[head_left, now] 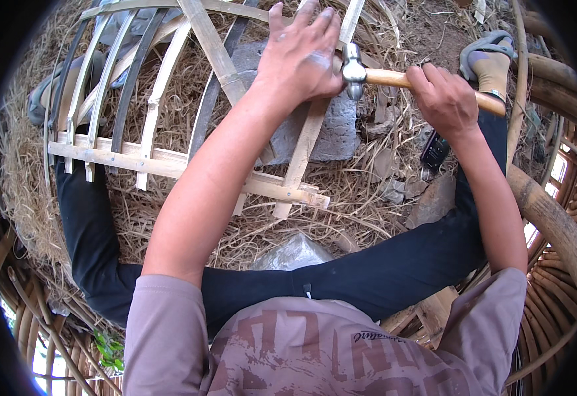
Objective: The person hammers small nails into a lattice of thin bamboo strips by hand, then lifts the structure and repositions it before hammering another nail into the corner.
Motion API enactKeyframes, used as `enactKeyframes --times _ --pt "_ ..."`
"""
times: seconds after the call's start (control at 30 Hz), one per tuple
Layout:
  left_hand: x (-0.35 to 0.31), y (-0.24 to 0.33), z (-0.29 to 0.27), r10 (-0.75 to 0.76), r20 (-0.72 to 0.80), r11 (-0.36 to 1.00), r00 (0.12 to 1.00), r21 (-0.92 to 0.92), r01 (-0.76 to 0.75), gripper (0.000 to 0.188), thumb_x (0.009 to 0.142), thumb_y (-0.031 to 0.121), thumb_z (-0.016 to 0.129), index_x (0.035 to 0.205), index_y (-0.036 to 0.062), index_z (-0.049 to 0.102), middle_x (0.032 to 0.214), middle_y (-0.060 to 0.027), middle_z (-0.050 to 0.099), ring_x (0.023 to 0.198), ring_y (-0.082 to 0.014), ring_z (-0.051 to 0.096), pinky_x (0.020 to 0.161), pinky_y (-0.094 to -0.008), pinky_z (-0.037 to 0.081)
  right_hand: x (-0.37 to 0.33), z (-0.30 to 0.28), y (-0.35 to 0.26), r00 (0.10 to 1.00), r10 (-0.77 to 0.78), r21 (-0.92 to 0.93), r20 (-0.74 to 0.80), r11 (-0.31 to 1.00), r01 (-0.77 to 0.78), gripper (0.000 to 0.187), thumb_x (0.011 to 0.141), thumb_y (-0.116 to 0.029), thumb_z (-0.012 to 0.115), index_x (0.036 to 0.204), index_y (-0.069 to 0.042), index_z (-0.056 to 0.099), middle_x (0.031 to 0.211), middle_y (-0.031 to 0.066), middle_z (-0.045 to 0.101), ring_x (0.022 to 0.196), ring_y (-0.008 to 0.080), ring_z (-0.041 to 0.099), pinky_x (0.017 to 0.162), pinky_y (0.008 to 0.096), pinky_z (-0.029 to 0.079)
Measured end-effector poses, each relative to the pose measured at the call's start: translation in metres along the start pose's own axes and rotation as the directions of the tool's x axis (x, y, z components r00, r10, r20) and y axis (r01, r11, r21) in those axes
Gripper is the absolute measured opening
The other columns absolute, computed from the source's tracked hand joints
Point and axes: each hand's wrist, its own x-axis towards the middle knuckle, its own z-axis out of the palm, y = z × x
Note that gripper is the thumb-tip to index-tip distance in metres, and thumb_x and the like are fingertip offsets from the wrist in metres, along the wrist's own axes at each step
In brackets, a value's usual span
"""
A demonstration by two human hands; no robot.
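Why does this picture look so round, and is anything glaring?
All in the head view: the wide fisheye lens leaves black, rounded edges; the hammer head shows bright glints; gaps in the slatted wall at right look washed out.

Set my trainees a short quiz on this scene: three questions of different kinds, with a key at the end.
1. What does the right grip hold?
A) a saw
B) a hammer
C) a knife

2. True or false: in the picture, the left grip is to the left of the hammer.

3. Fill in the missing word: the grey block sits amid dry ____.

Key: 1. B; 2. true; 3. straw.
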Motion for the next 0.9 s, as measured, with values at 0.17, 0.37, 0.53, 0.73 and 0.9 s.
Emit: enactKeyframes --times 0.17,0.37,0.53,0.73,0.9 --pt "-0.001 0.002 -0.003 -0.006 -0.003 1.000 1.000 -0.030 0.006 0.081 0.085 0.043 0.058 0.147 -0.0073 0.044 0.153 -0.0208 0.046 0.144 -0.0324 0.040 0.118 -0.0656 0.018 -0.004 -0.004 0.001 1.000 -0.016 0.034 -0.018 0.999 0.016 0.012 0.089 -0.017 0.066 0.089 -0.014 0.054 0.070 -0.0002 0.051 0.063 0.0152 0.061 0.053 0.0308 0.046" --pt "0.000 0.000 0.001 0.012 -0.089 1.000 0.996 0.028 -0.009 0.087 0.082 0.046 0.061 0.148 -0.0072 0.043 0.153 -0.0210 0.046 0.143 -0.0331 0.042 0.117 -0.0658 0.020 -0.005 -0.008 -0.002 0.995 -0.068 0.053 -0.073 0.996 0.072 0.016 0.089 -0.018 0.066 0.084 -0.015 0.051 0.067 -0.0030 0.050 0.060 0.0130 0.060 0.051 0.0302 0.045" --pt "-0.002 -0.002 0.004 -0.023 -0.027 1.000 0.999 -0.001 0.023 0.086 0.083 0.046 0.064 0.147 -0.0069 0.044 0.152 -0.0209 0.048 0.138 -0.0343 0.047 0.116 -0.0659 0.022 0.000 -0.006 -0.005 0.999 0.032 0.063 -0.039 0.998 -0.029 0.016 0.088 -0.018 0.066 0.084 -0.015 0.051 0.068 -0.0030 0.050 0.060 0.0125 0.061 0.050 0.0302 0.045" --pt "-0.001 -0.004 0.013 -0.011 -0.066 0.998 0.998 0.056 0.014 0.082 0.086 0.039 0.053 0.151 -0.0070 0.038 0.157 -0.0207 0.042 0.146 -0.0344 0.039 0.121 -0.0641 0.018 -0.006 -0.014 -0.007 0.999 0.051 0.152 -0.015 0.987 -0.049 0.020 0.086 -0.018 0.071 0.086 -0.014 0.052 0.069 -0.0005 0.051 0.063 0.0154 0.064 0.051 0.0320 0.048" --pt "-0.001 0.001 -0.002 -0.019 0.066 0.998 0.998 0.068 0.015 0.082 0.088 0.041 0.053 0.153 -0.0063 0.036 0.160 -0.0199 0.038 0.149 -0.0332 0.034 0.123 -0.0631 0.016 -0.004 -0.053 -0.051 0.879 0.442 0.571 0.180 0.681 -0.459 0.013 0.099 -0.017 0.063 0.104 -0.006 0.058 0.075 0.0125 0.065 0.061 0.0311 0.066 0.056 0.0429 0.050"
